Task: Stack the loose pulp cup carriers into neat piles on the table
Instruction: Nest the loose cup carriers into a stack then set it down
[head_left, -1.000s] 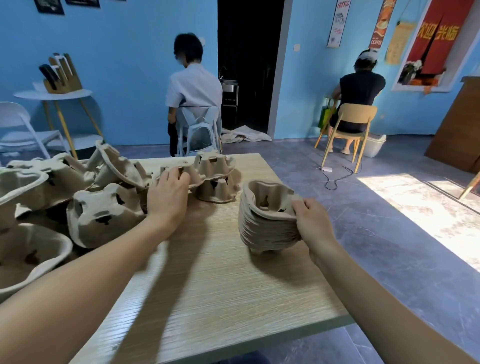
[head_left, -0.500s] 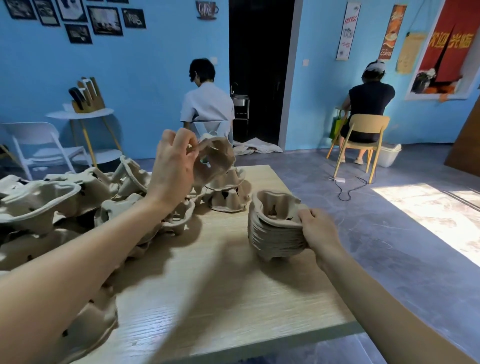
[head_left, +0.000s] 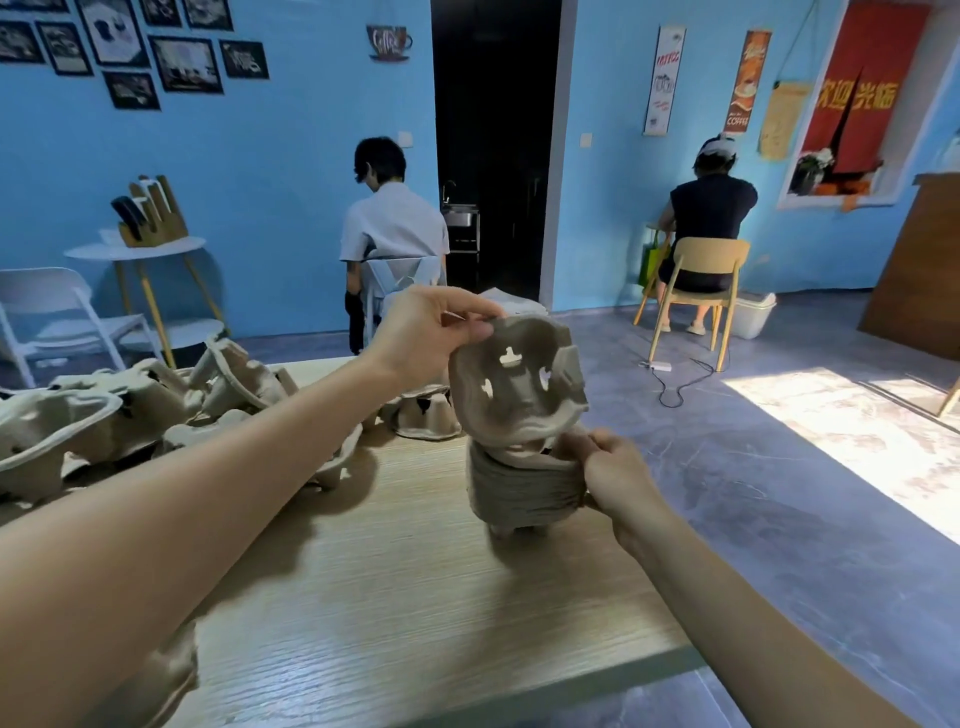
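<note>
Left hand (head_left: 421, 332) has carried a carrier (head_left: 514, 387) over the stack (head_left: 524, 486).

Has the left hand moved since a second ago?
Yes. The left hand left the loose carriers, lifting one carrier rightward to just above the stack on the table.

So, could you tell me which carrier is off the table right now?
The carrier pinched in the left hand, tilted above the stack; the loose carriers lie on the table.

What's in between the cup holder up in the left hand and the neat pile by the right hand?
Nothing. In the head view the tilted carrier, pinched by the left hand, meets the stack, which the right hand holds.
</note>
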